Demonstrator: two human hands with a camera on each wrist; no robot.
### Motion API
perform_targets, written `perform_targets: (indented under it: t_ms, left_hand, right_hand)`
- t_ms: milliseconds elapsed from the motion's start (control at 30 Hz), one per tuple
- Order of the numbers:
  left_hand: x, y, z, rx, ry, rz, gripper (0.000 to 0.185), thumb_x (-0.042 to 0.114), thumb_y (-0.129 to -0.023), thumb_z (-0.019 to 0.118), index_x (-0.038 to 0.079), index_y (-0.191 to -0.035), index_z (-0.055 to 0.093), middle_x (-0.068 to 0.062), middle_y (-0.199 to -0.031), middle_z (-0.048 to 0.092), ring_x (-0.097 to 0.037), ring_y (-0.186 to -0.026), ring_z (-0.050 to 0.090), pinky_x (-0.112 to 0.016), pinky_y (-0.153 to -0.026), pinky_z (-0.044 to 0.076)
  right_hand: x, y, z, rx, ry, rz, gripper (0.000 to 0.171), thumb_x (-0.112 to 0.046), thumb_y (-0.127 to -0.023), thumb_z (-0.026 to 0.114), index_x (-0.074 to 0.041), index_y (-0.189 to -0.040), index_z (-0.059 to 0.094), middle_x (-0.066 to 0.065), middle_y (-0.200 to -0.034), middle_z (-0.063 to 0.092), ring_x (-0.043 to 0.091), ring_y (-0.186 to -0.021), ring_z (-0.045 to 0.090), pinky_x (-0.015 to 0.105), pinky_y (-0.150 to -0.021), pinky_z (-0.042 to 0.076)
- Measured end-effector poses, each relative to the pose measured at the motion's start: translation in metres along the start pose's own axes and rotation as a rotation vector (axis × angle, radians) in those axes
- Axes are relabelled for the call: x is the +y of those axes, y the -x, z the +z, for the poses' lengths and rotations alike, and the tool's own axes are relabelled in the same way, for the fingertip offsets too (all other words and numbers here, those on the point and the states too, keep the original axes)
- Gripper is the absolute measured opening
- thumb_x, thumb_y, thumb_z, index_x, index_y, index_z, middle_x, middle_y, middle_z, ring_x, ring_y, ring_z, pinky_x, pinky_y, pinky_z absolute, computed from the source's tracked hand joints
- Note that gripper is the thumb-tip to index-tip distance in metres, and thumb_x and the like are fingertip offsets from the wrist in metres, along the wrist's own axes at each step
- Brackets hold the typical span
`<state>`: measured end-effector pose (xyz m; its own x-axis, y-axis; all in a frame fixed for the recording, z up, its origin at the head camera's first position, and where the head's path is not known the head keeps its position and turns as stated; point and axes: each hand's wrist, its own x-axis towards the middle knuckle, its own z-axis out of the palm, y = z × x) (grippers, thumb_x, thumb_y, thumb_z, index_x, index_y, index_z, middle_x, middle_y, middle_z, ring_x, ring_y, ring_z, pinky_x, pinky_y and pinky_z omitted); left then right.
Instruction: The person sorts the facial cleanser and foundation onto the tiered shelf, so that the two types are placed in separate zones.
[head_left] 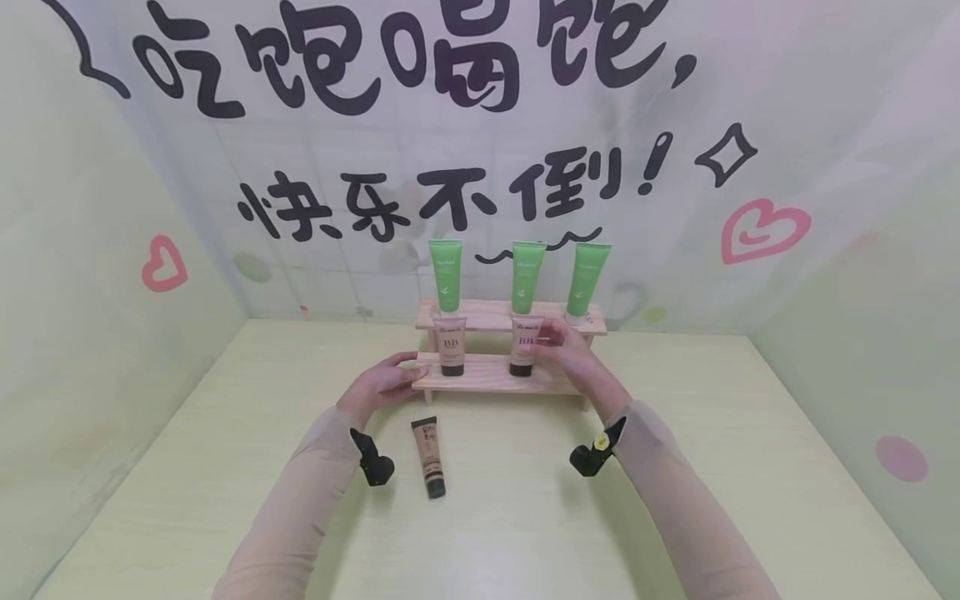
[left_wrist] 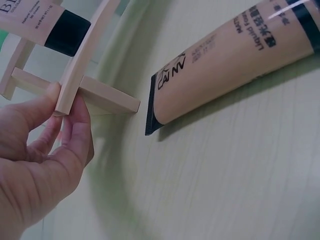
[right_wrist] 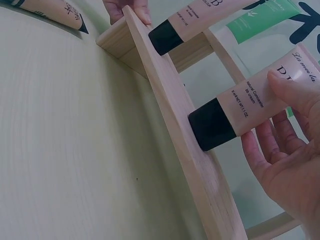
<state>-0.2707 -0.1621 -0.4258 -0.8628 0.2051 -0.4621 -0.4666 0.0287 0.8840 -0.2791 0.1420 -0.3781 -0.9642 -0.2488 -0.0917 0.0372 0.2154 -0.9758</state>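
Observation:
A small two-step wooden rack (head_left: 487,371) stands mid-table. Its lower step carries two beige BB cream tubes, cap down: the left tube (head_left: 452,346) and the right tube (head_left: 527,346). My right hand (head_left: 546,342) grips the right tube (right_wrist: 250,97), thumb on its front and fingers behind. My left hand (head_left: 401,371) pinches the left end of the lower step (left_wrist: 80,65) between thumb and fingers. A third beige tube (head_left: 429,457) lies flat on the table in front of the rack, close to my left hand (left_wrist: 60,125).
Three green tubes (head_left: 517,275) stand on the rack's upper step. The pale green table (head_left: 712,433) is walled on three sides by printed panels. A pink round sticker (head_left: 900,458) sits on the right wall.

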Motion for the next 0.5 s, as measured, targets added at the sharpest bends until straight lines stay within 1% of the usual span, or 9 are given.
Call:
perform_targets:
  t_ms: [67,167,300,500]
  left_hand:
    - [0.000,-0.001,0.001,0.008,-0.015,0.001,0.063,0.009,-0.092,0.052,0.007,-0.145,0.019,-0.007,-0.105,0.051,-0.006,-0.077,0.056,-0.017,-0.067,0.047]
    - [0.000,-0.001,0.001,0.018,-0.020,0.003,0.062,0.009,-0.092,0.053,0.007,-0.145,0.020,-0.009,-0.109,0.050,-0.007,-0.078,0.056,-0.017,-0.069,0.048]
    - [-0.001,-0.003,0.001,0.009,-0.011,0.005,0.063,0.009,-0.092,0.053,0.006,-0.145,0.019,-0.011,-0.113,0.049,-0.007,-0.078,0.056,-0.017,-0.069,0.049]
    - [0.000,-0.002,0.001,0.003,-0.003,0.011,0.064,0.008,-0.092,0.052,0.006,-0.145,0.018,-0.007,-0.104,0.050,-0.006,-0.076,0.056,-0.016,-0.066,0.048]
  right_hand:
    - [0.001,0.001,0.000,-0.002,-0.010,0.001,0.049,-0.004,-0.079,0.065,-0.001,-0.124,0.045,0.017,-0.131,0.047,0.032,-0.122,0.046,0.042,-0.108,0.033]
    - [0.003,0.003,-0.001,-0.009,-0.005,0.002,0.052,-0.006,-0.080,0.065,-0.002,-0.126,0.044,0.017,-0.132,0.046,0.032,-0.122,0.045,0.042,-0.108,0.034]
    - [0.005,0.008,-0.004,-0.017,-0.007,0.000,0.059,-0.009,-0.080,0.066,-0.003,-0.132,0.040,0.018,-0.134,0.045,0.033,-0.124,0.044,0.043,-0.107,0.034]
    - [0.008,0.016,-0.009,-0.008,-0.062,0.013,0.062,-0.010,-0.081,0.066,-0.004,-0.135,0.036,0.018,-0.136,0.043,0.032,-0.124,0.043,0.041,-0.101,0.041]
